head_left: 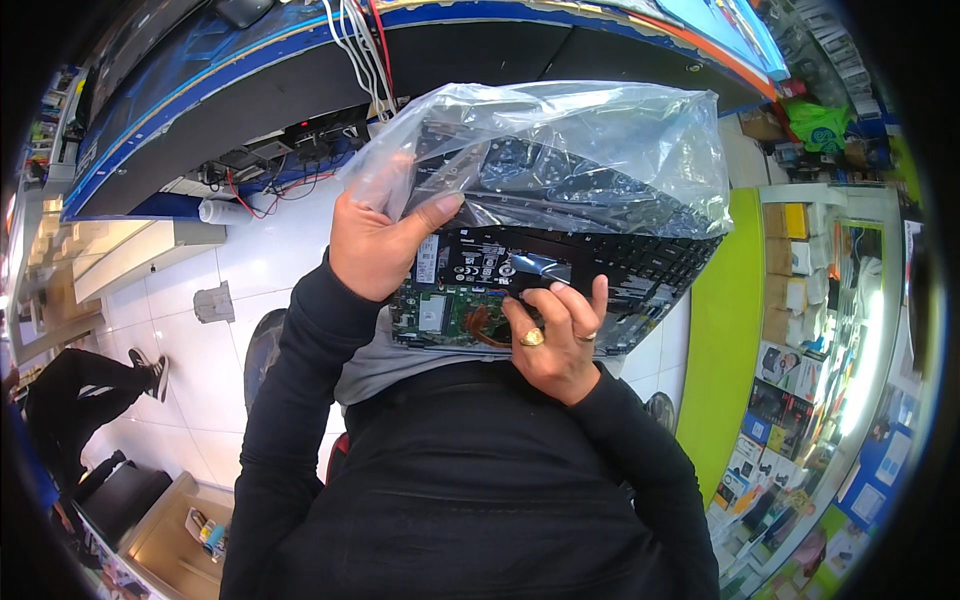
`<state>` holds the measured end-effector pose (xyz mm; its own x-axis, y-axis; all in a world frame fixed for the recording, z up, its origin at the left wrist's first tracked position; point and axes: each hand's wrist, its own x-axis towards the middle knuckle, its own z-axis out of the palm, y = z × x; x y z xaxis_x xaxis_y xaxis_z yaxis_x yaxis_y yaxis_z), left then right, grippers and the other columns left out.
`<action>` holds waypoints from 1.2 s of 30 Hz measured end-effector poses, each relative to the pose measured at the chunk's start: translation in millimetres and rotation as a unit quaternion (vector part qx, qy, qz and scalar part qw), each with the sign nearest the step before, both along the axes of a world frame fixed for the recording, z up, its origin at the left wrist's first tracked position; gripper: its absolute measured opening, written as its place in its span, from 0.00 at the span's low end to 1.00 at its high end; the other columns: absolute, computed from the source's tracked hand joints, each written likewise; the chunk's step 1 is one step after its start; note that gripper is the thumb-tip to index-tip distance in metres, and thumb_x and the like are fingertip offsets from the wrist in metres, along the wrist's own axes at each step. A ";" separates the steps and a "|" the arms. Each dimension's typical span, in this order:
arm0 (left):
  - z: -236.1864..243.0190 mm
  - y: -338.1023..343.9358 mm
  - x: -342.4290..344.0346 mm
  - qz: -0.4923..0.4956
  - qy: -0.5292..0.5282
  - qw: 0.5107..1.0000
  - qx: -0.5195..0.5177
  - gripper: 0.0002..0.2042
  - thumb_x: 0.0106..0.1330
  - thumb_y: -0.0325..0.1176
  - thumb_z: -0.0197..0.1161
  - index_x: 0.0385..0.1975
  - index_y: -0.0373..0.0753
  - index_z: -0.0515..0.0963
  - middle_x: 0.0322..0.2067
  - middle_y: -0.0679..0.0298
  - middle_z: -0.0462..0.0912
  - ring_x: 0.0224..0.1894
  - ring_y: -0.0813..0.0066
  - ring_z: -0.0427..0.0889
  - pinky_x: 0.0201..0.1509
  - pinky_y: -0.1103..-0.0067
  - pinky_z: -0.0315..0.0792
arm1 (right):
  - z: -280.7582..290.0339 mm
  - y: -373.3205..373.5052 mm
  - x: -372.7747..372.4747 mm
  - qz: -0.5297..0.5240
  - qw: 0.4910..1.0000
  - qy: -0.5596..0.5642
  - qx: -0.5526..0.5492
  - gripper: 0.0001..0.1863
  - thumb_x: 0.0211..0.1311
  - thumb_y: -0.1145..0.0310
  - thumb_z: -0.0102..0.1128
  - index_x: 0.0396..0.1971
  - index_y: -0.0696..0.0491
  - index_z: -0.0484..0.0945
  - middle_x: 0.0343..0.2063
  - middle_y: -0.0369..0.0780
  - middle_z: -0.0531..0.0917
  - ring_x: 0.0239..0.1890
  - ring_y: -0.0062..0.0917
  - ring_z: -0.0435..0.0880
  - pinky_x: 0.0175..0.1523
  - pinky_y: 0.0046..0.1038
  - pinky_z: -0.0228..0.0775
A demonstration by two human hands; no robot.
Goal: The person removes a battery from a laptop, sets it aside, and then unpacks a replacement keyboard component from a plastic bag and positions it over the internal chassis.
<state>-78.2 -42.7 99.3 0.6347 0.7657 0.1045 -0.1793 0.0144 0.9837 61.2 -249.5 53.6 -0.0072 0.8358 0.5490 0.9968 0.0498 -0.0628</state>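
Note:
An opened laptop base [590, 262] rests over my lap, its battery, green circuit board [455, 318] and black keyboard part showing. A clear plastic bag [640, 130] covers its far portion, with a dark panel inside. My left hand [375, 240] is closed on the bag at the left edge of the laptop, thumb lying over the film. My right hand [557, 340], with a gold ring, bends over the near middle of the laptop. Its thumb and forefinger come together at the board beside some copper-coloured strips [485, 325]; whatever is between them is hidden.
A dark counter [440, 62] curves across the far side, with white and red cables [358, 55] hanging down. On the right stand a green panel [718, 330] and a lit glass showcase [850, 350]. Another person's legs [85, 400] are at left on the tiled floor.

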 end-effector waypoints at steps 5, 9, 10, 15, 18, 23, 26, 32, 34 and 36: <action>-3.4 -0.8 -1.3 0.015 0.005 1.000 -0.006 0.19 0.65 0.22 0.68 0.56 0.31 0.76 0.52 0.60 0.82 0.54 0.74 0.79 0.62 0.76 0.70 | -3.3 6.4 -2.8 0.000 1.000 -0.009 -0.010 0.12 0.51 0.71 0.63 0.38 0.48 0.85 0.44 0.34 0.77 0.58 0.31 0.70 0.75 0.58 0.51; -3.9 -0.6 -0.2 0.010 -0.005 1.000 -0.006 0.19 0.65 0.21 0.68 0.56 0.30 0.76 0.52 0.60 0.82 0.55 0.74 0.79 0.63 0.76 0.69 | -4.1 6.3 -2.9 -0.003 1.000 -0.012 -0.013 0.12 0.51 0.70 0.64 0.38 0.48 0.85 0.44 0.34 0.77 0.57 0.31 0.71 0.75 0.58 0.52; -3.8 -0.9 0.9 0.009 -0.003 1.000 -0.011 0.19 0.65 0.20 0.68 0.56 0.30 0.76 0.53 0.60 0.82 0.55 0.74 0.79 0.63 0.76 0.69 | -4.1 5.5 -2.8 -0.008 1.000 -0.007 -0.014 0.12 0.52 0.69 0.64 0.38 0.48 0.85 0.43 0.34 0.77 0.56 0.31 0.71 0.74 0.59 0.52; -6.7 -0.8 1.7 0.022 0.004 0.999 0.022 0.19 0.64 0.19 0.68 0.55 0.30 0.76 0.51 0.61 0.82 0.54 0.75 0.78 0.61 0.77 0.69 | 21.6 -4.9 9.7 0.010 0.997 0.069 0.040 0.13 0.50 0.72 0.70 0.37 0.48 0.83 0.42 0.34 0.78 0.53 0.31 0.73 0.73 0.56 0.54; -11.8 2.7 -2.2 0.032 0.008 0.999 0.029 0.19 0.64 0.20 0.68 0.54 0.31 0.76 0.50 0.61 0.82 0.53 0.75 0.78 0.61 0.78 0.68 | 46.1 -19.4 45.6 -0.052 0.980 0.169 0.087 0.15 0.50 0.75 0.73 0.39 0.51 0.82 0.41 0.38 0.80 0.50 0.34 0.76 0.69 0.51 0.60; -11.0 -2.8 3.5 0.045 0.004 0.999 -0.007 0.19 0.64 0.20 0.68 0.55 0.30 0.76 0.51 0.62 0.82 0.52 0.75 0.79 0.60 0.78 0.70 | 48.2 -43.3 136.3 -0.281 0.858 0.404 0.150 0.12 0.66 0.73 0.66 0.46 0.61 0.78 0.42 0.44 0.82 0.47 0.31 0.80 0.61 0.32 0.70; -11.9 -0.6 2.1 0.038 0.013 0.999 0.016 0.19 0.64 0.21 0.68 0.56 0.31 0.76 0.52 0.61 0.82 0.53 0.74 0.80 0.61 0.77 0.70 | 53.6 -38.7 168.3 -0.253 0.815 0.510 0.105 0.15 0.71 0.66 0.64 0.47 0.63 0.80 0.43 0.41 0.84 0.46 0.22 0.82 0.56 0.26 0.72; -13.3 0.4 1.0 0.037 0.030 0.999 0.000 0.19 0.65 0.22 0.69 0.55 0.32 0.76 0.51 0.62 0.82 0.52 0.74 0.80 0.60 0.77 0.71 | 46.5 -32.6 188.4 -0.150 0.732 0.657 0.100 0.10 0.72 0.68 0.62 0.42 0.61 0.82 0.36 0.36 0.86 0.39 0.15 0.80 0.49 0.19 0.71; -14.1 1.3 0.4 0.045 0.029 0.999 0.006 0.18 0.65 0.22 0.69 0.55 0.32 0.76 0.51 0.62 0.82 0.51 0.74 0.80 0.60 0.77 0.71 | 44.7 -30.6 191.2 -0.126 0.699 0.694 0.119 0.09 0.72 0.69 0.62 0.41 0.61 0.82 0.35 0.36 0.86 0.39 0.15 0.81 0.48 0.19 0.71; -11.3 -0.9 2.8 0.054 0.038 0.998 0.025 0.16 0.66 0.23 0.68 0.53 0.33 0.76 0.47 0.63 0.82 0.47 0.77 0.79 0.55 0.79 0.71 | 47.0 -29.6 192.3 -0.085 0.645 0.750 0.122 0.07 0.72 0.71 0.60 0.40 0.60 0.81 0.35 0.36 0.86 0.39 0.16 0.82 0.50 0.19 0.72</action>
<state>-75.4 -43.5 88.0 0.5560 0.8252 0.0998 -0.1030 -0.0507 0.9934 253.4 -279.1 100.6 0.7644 0.6427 -0.0520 -0.1827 0.1384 -0.9734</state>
